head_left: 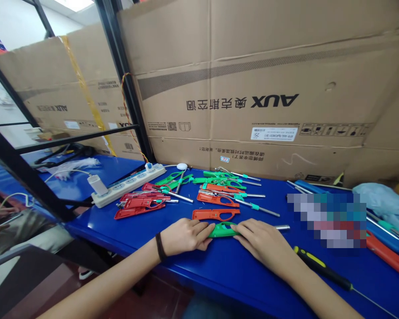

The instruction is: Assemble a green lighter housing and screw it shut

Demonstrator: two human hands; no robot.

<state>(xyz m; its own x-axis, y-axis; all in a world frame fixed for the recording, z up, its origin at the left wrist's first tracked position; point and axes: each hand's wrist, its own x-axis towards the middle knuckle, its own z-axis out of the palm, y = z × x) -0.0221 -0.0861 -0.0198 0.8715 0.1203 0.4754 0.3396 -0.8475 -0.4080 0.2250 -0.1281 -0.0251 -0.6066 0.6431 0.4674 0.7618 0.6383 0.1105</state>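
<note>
Both my hands grip one green long-necked gas lighter (223,230) near the front edge of the blue table. Around its left end my left hand (189,235) is closed, a dark band on the wrist. My right hand (257,239) closes over the other end, and the metal tube (282,227) sticks out beyond it to the right. Much of the lighter is hidden by my fingers. Just behind it lies an orange lighter shell half (216,215). Farther back are opened orange lighters (217,199), green ones (221,179) and, to the left, red ones (139,207).
A white power strip (129,184) with a plugged-in adapter lies at the back left beside a black rack post (126,79). Cardboard (269,66) walls the table's back. At right are a screwdriver (322,268), a blurred patch, an orange lighter (387,254) and a light-blue bag (379,204).
</note>
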